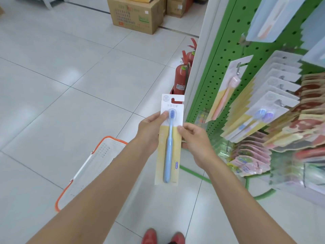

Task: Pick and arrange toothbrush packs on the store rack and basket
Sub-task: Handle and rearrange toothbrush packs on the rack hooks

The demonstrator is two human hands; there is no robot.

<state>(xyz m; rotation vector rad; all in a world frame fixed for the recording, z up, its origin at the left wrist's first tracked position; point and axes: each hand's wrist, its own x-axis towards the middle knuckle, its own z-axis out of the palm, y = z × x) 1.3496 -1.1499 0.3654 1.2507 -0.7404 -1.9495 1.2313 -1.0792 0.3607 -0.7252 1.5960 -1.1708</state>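
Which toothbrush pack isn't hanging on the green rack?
The blue toothbrush pack. The left hand and right hand hold it out in front, while the pink toothbrush pack and the two-brush packs hang from hooks on the green rack.

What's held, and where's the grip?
A blue toothbrush pack, in both hands: left hand pinches its left edge near the brush head, right hand grips the right edge at mid-height.
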